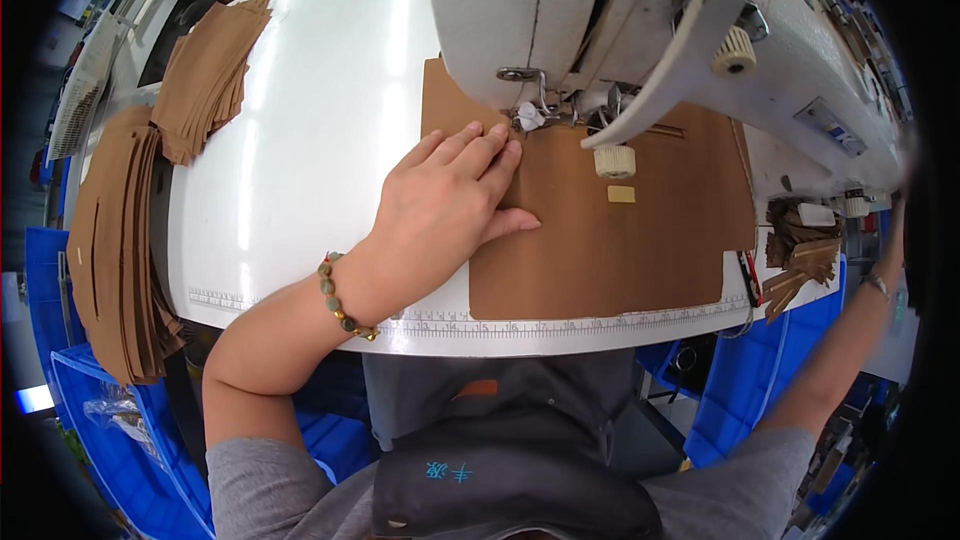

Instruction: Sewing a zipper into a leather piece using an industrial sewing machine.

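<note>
A flat brown leather-like panel lies under the presser foot of a white sewing machine. My left hand rests flat on the panel's left part, fingers stretched and thumb apart. Its fingertips are close beside the needle area. A small yellowish patch sits on the panel, right of my hand. My right hand reaches to the machine's far right end, at the dark rim of the picture. Its fingers are blurred and mostly hidden, so what they touch does not show.
At left lie two fanned stacks of brown pieces, the nearer stack and the farther stack. Brown strips pile up at right, near a small red-and-black tool. A ruler scale follows the table's front edge. Blue bins stand below.
</note>
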